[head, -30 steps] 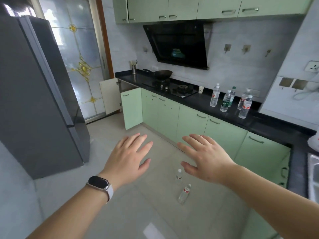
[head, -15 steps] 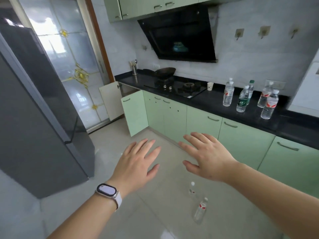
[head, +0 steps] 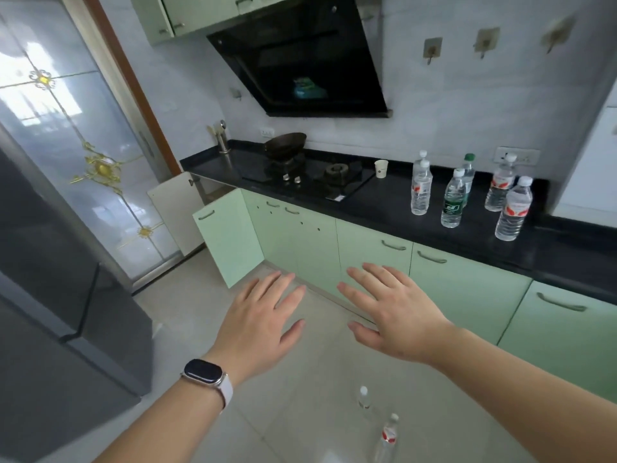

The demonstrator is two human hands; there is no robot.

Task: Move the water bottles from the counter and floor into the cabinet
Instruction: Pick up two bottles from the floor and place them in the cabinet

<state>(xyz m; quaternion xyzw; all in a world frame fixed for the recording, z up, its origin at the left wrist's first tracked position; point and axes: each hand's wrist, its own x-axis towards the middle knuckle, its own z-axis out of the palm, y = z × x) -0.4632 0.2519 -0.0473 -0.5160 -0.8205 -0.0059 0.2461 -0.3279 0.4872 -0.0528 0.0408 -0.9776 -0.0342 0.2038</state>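
Note:
Several clear water bottles stand on the black counter (head: 384, 208) at the right: a red-labelled bottle (head: 421, 192), a green-labelled bottle (head: 453, 203) and another red-labelled bottle (head: 514, 210) nearest the edge. Two more bottles stand on the floor below my hands: a small bottle (head: 364, 399) and a red-labelled floor bottle (head: 387, 439). The base cabinet's green door (head: 230, 238) at the counter's left end hangs open. My left hand (head: 263, 322), with a watch on its wrist, and my right hand (head: 397, 315) hover palm-down with fingers spread, holding nothing.
A grey fridge (head: 60, 289) stands at the left, close to the open door. A gas hob (head: 310, 175) with a wok (head: 285, 145) and a paper cup (head: 381, 168) sit on the counter. A black range hood (head: 300, 58) hangs above. Pale floor tiles lie between fridge and cabinets.
The view has moved closer to the counter and tilted down, so the bottles and open door look larger. Both hands stay spread and empty in front of me.

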